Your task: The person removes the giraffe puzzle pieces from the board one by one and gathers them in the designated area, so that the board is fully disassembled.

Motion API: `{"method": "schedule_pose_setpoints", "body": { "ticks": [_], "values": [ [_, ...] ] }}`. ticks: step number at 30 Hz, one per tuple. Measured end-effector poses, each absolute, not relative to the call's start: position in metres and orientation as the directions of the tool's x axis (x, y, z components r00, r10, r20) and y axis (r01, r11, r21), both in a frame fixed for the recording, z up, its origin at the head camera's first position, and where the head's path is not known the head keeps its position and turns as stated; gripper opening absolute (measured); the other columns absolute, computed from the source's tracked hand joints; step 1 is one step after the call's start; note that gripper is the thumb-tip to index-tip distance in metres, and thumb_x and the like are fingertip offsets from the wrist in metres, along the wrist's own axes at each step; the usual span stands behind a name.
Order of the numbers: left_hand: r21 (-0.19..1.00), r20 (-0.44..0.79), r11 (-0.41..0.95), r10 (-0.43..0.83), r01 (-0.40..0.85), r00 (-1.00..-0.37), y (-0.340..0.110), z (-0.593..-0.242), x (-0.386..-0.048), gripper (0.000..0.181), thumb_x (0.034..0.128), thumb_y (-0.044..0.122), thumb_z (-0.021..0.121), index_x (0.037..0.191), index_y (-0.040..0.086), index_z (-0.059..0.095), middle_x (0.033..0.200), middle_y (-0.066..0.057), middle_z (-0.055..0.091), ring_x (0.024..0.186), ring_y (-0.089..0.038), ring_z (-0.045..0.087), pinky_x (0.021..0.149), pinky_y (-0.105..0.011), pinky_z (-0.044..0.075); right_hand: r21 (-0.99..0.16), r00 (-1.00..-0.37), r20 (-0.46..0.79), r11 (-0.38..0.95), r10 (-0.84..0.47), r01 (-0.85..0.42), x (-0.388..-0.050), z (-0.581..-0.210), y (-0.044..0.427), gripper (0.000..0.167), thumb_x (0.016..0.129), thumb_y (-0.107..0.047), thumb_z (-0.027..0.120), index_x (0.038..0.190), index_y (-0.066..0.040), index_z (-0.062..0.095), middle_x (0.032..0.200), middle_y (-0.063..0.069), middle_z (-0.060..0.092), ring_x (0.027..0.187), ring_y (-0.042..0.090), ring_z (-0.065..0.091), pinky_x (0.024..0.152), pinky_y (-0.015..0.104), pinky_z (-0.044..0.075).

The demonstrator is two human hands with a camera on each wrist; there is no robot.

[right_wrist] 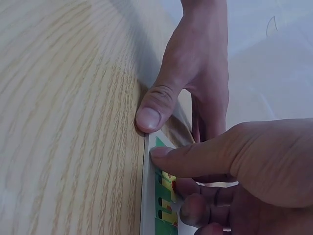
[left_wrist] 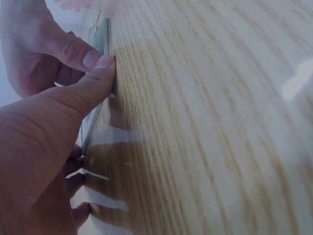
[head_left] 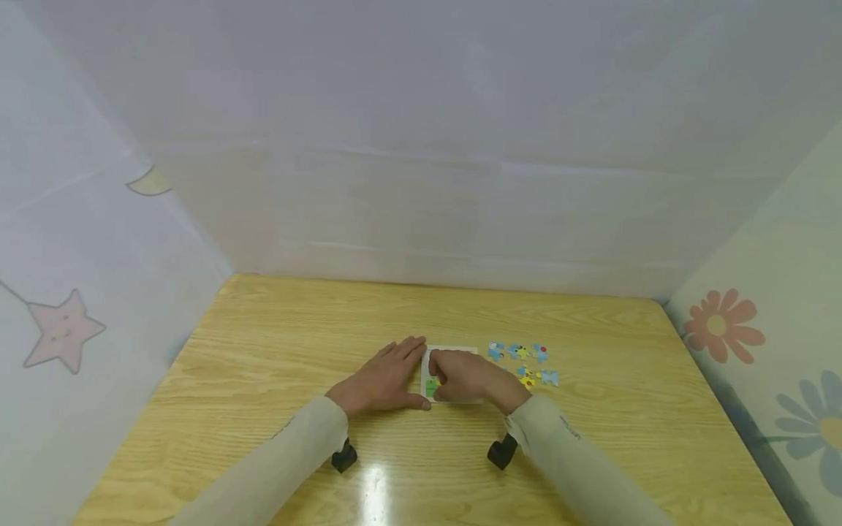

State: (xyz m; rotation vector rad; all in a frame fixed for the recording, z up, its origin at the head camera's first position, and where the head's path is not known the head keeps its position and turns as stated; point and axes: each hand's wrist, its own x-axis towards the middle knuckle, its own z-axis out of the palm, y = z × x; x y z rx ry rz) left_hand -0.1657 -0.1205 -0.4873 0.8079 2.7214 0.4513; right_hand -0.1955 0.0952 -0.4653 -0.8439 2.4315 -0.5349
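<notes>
Sleeves nearest; left hand spread, touching puzzle board; right hand, fingers curled, touching it

Booth of cartoon-printed sheets

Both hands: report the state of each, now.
Left hand: open, thumb at the puzzle board.
Right hand: fingers curled over the board; cannot tell whether it holds anything.
</notes>
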Motion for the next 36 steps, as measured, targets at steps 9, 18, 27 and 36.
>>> {"method": "schedule_pose_setpoints", "body": {
  "ticks": [9, 18, 27, 36],
  "values": [
    [0.372, -0.169, 0.796, 0.564, 0.478, -0.808, -0.121, -0.489, -0.165, 0.107, 0.0947, 0.063, 0.072, 0.169, 0.003, 0.025, 0.181, -0.012, 0.018, 0.169, -0.031, 0.016, 0.138, -0.055, 0.017, -0.554, -0.665, -0.302, 0.693, -0.683, -0.461, -0.197, -0.47, 0.095, 0.027, 0.095, -0.013, 0.082, 0.113, -0.011, 0.062, 0.103, 0.001, 0.06, 0.088, 0.016, 0.053, 0.077, 0.03, 0.048],
    [0.326, -0.191, 0.811, 0.56, 0.486, -0.806, -0.12, -0.488, -0.167, 0.109, 0.0946, 0.067, 0.069, 0.17, 0.005, 0.022, 0.181, -0.011, 0.015, 0.17, -0.029, 0.014, 0.138, -0.053, 0.018, -0.682, -0.652, -0.219, 0.592, -0.726, -0.43, -0.194, -0.481, 0.106, 0.029, 0.099, -0.01, 0.075, 0.124, -0.012, 0.062, 0.105, 0.0, 0.064, 0.09, 0.014, 0.056, 0.079, 0.028, 0.052],
    [0.33, -0.208, 0.807, 0.568, 0.489, -0.797, -0.118, -0.489, -0.169, 0.109, 0.0952, 0.067, 0.068, 0.17, 0.005, 0.021, 0.182, -0.011, 0.014, 0.17, -0.03, 0.013, 0.138, -0.054, 0.018, -0.711, -0.686, -0.164, 0.568, -0.708, -0.416, -0.194, -0.485, 0.114, 0.016, 0.104, -0.016, 0.07, 0.12, -0.015, 0.071, 0.095, -0.003, 0.069, 0.075, 0.008, 0.056, 0.067, 0.024, 0.05],
    [0.316, -0.213, 0.819, 0.553, 0.479, -0.806, -0.114, -0.488, -0.171, 0.111, 0.0941, 0.069, 0.068, 0.171, 0.005, 0.02, 0.182, -0.009, 0.013, 0.17, -0.028, 0.013, 0.139, -0.052, 0.016, -0.732, -0.737, -0.103, 0.553, -0.668, -0.399, -0.195, -0.472, 0.135, 0.027, 0.113, -0.024, 0.055, 0.131, -0.011, 0.07, 0.105, 0.002, 0.071, 0.077, 0.01, 0.058, 0.068, 0.026, 0.053]
  ]
}}
